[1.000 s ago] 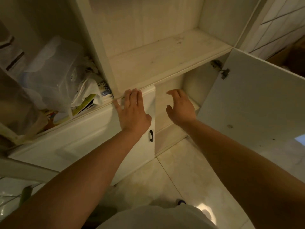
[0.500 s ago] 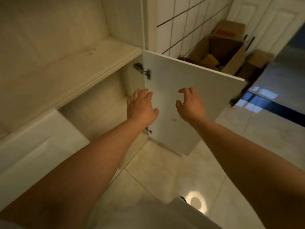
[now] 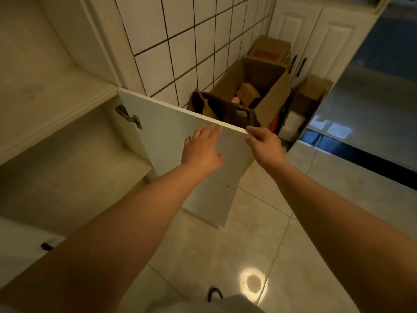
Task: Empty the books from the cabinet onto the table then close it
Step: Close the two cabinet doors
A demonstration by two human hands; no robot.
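The white cabinet door (image 3: 167,143) stands swung wide open on its hinge (image 3: 128,117). My right hand (image 3: 264,143) grips the door's top outer corner, fingers over the edge. My left hand (image 3: 202,150) lies flat against the door's inner face near the top edge, fingers straight. The lower cabinet compartment (image 3: 74,159) shows no books inside. The shelf above it (image 3: 52,96) is bare too. No books or table are in view.
An open cardboard box (image 3: 252,91) with small items stands behind the door against the tiled wall (image 3: 180,41). More boxes (image 3: 313,91) sit by white doors (image 3: 316,37) at the back. The shut left cabinet door (image 3: 20,249) has a dark handle (image 3: 47,245). Glossy floor tiles (image 3: 270,222) lie below.
My view has swung right, away from the cabinet. Both hands moved outward along the open door; the right one now grips its top outer corner, the left lies on its inner face.
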